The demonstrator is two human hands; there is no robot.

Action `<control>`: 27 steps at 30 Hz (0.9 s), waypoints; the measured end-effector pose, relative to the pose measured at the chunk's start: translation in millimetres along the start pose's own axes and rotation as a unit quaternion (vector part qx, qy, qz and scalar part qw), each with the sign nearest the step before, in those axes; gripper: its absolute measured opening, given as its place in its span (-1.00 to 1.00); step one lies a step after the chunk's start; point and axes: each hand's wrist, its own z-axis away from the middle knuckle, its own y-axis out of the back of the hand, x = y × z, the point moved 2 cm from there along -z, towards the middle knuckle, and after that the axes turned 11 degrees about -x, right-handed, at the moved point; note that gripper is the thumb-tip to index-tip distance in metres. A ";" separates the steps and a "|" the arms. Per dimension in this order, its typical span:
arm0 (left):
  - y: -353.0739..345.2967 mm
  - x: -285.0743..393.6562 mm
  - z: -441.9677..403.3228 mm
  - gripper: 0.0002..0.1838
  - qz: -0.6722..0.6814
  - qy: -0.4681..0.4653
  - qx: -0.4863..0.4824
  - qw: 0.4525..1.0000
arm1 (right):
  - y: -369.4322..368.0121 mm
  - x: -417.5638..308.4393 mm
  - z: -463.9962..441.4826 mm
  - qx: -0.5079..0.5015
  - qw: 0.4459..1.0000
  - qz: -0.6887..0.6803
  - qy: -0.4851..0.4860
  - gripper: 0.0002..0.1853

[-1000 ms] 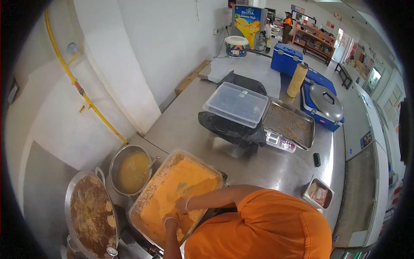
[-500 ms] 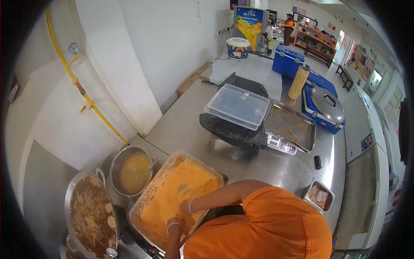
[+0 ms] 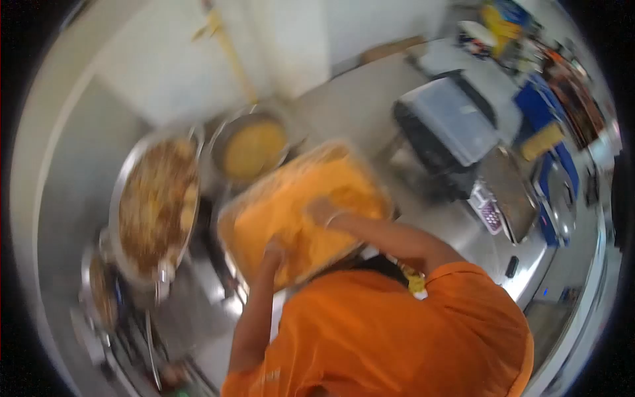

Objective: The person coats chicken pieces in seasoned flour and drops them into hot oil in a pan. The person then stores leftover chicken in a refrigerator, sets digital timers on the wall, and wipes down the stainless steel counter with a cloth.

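Note:
A rectangular tub (image 3: 228, 221) holds a layer of orange powder (image 3: 291, 192). Both gloved hands reach down into this powder. My left hand (image 3: 276, 250) is at the near left part of the tub, its fingers hidden in the powder and smeared by motion. Farther right, near the tub's middle, my right hand (image 3: 321, 210) touches the powder, and its fingers are too blurred to make out. Whether either hand holds anything cannot be seen.
Left of the tub are a pot of yellow liquid (image 3: 254, 149) and a wide pan of bubbling brown oil (image 3: 155, 205) with pieces in it. A clear plastic lid (image 3: 450, 119), a metal tray (image 3: 509, 192) and a blue cooler (image 3: 536, 106) stand at the right.
The camera view has turned and shifted, so the tub and pans appear higher and blurred. My hands are farther apart in the powder, the right one nearer the tub's middle.

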 end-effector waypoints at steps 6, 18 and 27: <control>53.8 57.1 37.9 -0.53 0.516 0.004 0.034 0.856 | 100.9 -44.9 56.1 -0.003 0.928 -0.366 0.075 -0.53; 43.0 53.9 43.9 -0.26 0.204 0.059 0.160 0.964 | 112.0 -35.8 65.9 -0.022 0.991 -0.067 0.116 -0.64; -3.4 60.9 52.1 -0.42 0.049 0.149 -0.093 0.983 | 246.3 -52.7 33.6 0.092 0.934 -0.325 0.113 -0.68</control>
